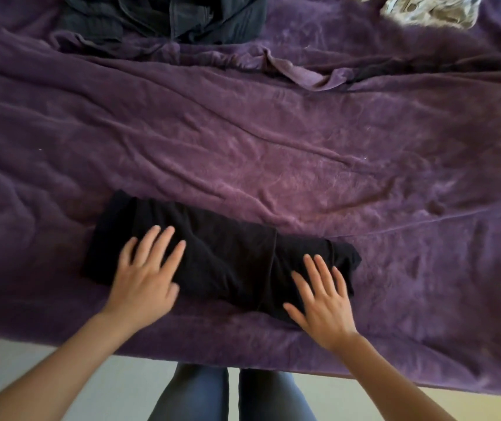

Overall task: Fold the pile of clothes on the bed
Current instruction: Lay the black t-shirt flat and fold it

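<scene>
A black garment lies folded into a long band near the front edge of the bed, running from left to right. My left hand lies flat on its left part with the fingers spread. My right hand lies flat on its right end, fingers straight. Neither hand grips the cloth. At the far edge lies a dark grey pile of clothes. A light patterned garment sits at the far right corner.
A wrinkled purple blanket covers the bed. A small purple cloth lies bunched on it toward the back right, next to a dark piece of fabric. My legs in jeans stand against the bed's front edge.
</scene>
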Tool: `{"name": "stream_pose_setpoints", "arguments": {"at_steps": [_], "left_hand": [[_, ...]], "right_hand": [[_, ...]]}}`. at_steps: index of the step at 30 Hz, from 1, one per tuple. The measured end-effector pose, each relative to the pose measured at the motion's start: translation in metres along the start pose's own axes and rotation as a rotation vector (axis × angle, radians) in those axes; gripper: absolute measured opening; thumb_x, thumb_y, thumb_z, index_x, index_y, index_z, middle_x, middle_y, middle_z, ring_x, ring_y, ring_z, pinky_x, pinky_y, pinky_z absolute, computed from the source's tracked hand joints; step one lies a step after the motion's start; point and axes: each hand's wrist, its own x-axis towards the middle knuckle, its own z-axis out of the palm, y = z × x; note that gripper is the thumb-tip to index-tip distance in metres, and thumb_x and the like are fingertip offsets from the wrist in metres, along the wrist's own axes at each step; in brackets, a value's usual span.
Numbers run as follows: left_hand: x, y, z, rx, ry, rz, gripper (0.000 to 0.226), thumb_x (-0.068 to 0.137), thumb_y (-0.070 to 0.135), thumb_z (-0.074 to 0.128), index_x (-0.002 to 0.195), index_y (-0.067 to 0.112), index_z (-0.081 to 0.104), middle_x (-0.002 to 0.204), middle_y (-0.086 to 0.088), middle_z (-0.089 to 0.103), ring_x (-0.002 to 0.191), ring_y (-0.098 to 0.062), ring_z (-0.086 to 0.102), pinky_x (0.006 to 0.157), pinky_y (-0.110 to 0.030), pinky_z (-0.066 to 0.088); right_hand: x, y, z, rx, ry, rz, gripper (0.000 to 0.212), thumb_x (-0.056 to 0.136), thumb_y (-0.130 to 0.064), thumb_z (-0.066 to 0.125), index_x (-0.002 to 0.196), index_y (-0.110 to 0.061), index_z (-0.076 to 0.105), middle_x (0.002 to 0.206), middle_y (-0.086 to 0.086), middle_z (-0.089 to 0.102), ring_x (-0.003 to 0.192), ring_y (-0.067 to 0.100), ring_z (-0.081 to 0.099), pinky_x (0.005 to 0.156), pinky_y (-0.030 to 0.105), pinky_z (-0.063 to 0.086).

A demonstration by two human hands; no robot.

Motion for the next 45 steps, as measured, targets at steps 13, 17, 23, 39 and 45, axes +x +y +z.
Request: {"name": "stream_pose_setpoints", "arguments": {"at_steps": [13, 17, 23, 39, 45], "left_hand": [[0.028, -0.058, 0.014, -0.025, -0.345, -0.696, 0.065, 0.095, 0.053, 0.033, 0.147, 0.015, 0.027, 0.156, -0.015, 0.013, 0.142, -0.039, 0.002, 0.108, -0.066, 0.006], [0.031, 0.003, 0.015, -0.071, 0.043, -0.435, 0.063, 0.082, 0.041, 0.041, 0.134, 0.005, 0.043, 0.141, -0.029, 0.038, 0.131, -0.047, 0.028, 0.097, -0.069, 0.025], [0.006, 0.093, 0.043, -0.123, -0.088, -0.083, 0.061, 0.079, 0.044, 0.04, 0.135, 0.019, 0.039, 0.139, -0.021, 0.045, 0.129, -0.039, 0.031, 0.093, -0.065, 0.036], [-0.009, 0.036, 0.018, -0.601, 0.076, -0.476, 0.062, 0.087, 0.041, 0.036, 0.137, 0.004, 0.041, 0.141, -0.021, 0.042, 0.13, -0.038, 0.035, 0.104, -0.05, 0.029], [-0.018, -0.03, -0.019, -2.005, 0.382, -1.084, 0.044, 0.09, 0.045, 0.033, 0.103, 0.027, 0.07, 0.113, 0.0, 0.066, 0.113, -0.013, 0.058, 0.097, -0.029, 0.046]], "right_hand": [[0.016, 0.046, 0.015, 0.072, -0.232, 0.643, 0.069, 0.092, -0.064, 0.017, 0.151, -0.03, 0.006, 0.158, 0.008, -0.003, 0.145, 0.028, -0.009, 0.113, 0.056, 0.001], [0.004, 0.025, 0.01, 0.192, -0.1, 0.713, 0.066, 0.095, -0.05, 0.035, 0.15, -0.019, 0.014, 0.157, 0.014, 0.005, 0.144, 0.033, -0.002, 0.113, 0.052, 0.006], [-0.004, 0.014, 0.018, 0.522, -0.019, 0.756, 0.083, 0.089, -0.038, 0.058, 0.15, -0.017, 0.006, 0.155, 0.017, 0.009, 0.14, 0.037, 0.019, 0.108, 0.048, 0.026], [0.041, -0.095, -0.136, 1.223, 0.373, 0.476, 0.079, 0.074, -0.002, 0.073, 0.134, -0.038, 0.037, 0.108, -0.022, 0.057, 0.105, 0.009, 0.059, 0.097, 0.03, 0.047], [0.096, -0.211, -0.101, 0.856, -0.028, -0.162, 0.077, 0.089, -0.028, 0.059, 0.147, -0.03, 0.008, 0.127, 0.005, 0.058, 0.127, 0.02, 0.039, 0.113, 0.051, 0.016]]}}
